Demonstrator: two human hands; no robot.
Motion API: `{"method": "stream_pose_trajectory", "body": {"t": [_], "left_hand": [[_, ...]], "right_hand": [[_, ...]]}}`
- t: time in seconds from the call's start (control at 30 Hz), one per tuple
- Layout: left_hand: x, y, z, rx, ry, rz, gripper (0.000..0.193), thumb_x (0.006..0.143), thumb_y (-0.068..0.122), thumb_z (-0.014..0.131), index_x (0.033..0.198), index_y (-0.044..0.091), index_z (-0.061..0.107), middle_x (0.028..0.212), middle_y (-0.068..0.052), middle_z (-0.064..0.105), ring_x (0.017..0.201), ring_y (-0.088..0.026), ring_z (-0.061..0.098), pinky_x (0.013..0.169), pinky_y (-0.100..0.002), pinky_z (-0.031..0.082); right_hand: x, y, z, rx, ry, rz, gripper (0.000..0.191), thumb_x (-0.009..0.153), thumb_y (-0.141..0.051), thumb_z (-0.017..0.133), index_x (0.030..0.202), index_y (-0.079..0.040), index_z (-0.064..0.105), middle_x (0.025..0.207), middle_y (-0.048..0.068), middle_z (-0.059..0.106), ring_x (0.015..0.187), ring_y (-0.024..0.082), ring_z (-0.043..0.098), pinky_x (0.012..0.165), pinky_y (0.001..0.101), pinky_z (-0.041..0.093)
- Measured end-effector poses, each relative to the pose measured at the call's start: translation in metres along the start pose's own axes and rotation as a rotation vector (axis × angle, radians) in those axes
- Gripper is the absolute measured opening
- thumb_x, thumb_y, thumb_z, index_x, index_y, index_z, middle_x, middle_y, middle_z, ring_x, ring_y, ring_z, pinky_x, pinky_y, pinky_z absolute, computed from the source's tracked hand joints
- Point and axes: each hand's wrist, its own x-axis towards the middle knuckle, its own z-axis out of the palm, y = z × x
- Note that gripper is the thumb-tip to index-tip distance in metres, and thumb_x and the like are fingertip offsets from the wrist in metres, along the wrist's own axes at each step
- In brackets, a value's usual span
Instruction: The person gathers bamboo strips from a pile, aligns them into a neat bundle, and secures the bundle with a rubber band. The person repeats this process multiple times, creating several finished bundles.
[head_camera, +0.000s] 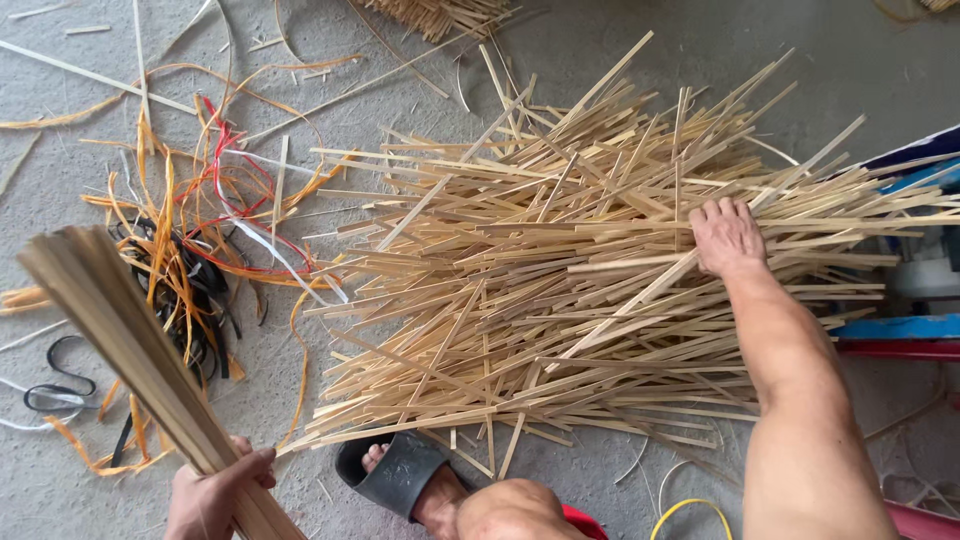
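A big loose heap of thin pale bamboo strips (560, 290) lies on the grey concrete floor. My right hand (726, 236) reaches into the heap's right side, palm down, fingers curled among the strips; whether it grips any is hidden. My left hand (212, 492) at the lower left is closed round the base of a tight bundle of bamboo strips (120, 340), which slants up and left, away from the heap.
A tangle of orange, red, white and black strapping (195, 255) lies left of the heap. My foot in a black sandal (395, 472) and my knee are at the bottom centre. A blue and red object (915, 330) stands at the right edge. A yellow cord (690, 510) lies nearby.
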Motion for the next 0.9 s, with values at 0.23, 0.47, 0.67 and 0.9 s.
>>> {"method": "stream_pose_trajectory", "body": {"t": [0.23,0.47,0.67,0.9], "left_hand": [[-0.028,-0.008,0.006,0.07,-0.026,0.003,0.025,0.072,0.009,0.085,0.086,-0.006,0.07,0.07,-0.015,0.067,0.065,-0.024,0.066,0.06,-0.04,0.052],[-0.054,0.01,0.001,-0.009,-0.048,0.064,0.024,0.072,0.008,0.083,0.086,-0.005,0.069,0.07,-0.014,0.067,0.062,-0.024,0.065,0.058,-0.038,0.053],[-0.067,0.043,0.024,-0.15,-0.073,0.063,0.023,0.073,0.005,0.081,0.089,0.0,0.066,0.074,-0.013,0.069,0.063,-0.025,0.068,0.059,-0.041,0.061],[-0.081,0.049,0.043,-0.479,-0.187,0.297,0.024,0.076,0.001,0.08,0.09,0.002,0.061,0.077,-0.011,0.068,0.065,-0.022,0.071,0.059,-0.035,0.06]], "right_hand": [[-0.001,0.008,-0.018,0.332,-0.117,0.037,0.057,0.088,-0.009,0.071,0.139,-0.031,0.057,0.116,0.008,0.063,0.108,0.027,0.064,0.101,0.0386,0.052],[-0.045,0.058,-0.128,0.928,-0.263,0.076,0.043,0.103,-0.002,0.054,0.13,-0.032,0.068,0.102,0.009,0.071,0.08,0.021,0.061,0.078,0.0396,0.059],[-0.081,0.066,-0.246,0.751,-0.016,-0.068,0.054,0.082,-0.011,0.086,0.132,-0.021,0.07,0.116,0.006,0.072,0.102,0.022,0.064,0.094,0.0515,0.046],[-0.038,-0.114,-0.209,0.615,0.244,-0.324,0.048,0.082,-0.009,0.076,0.128,-0.009,0.061,0.124,0.01,0.064,0.112,0.025,0.063,0.095,0.0382,0.057]]}}
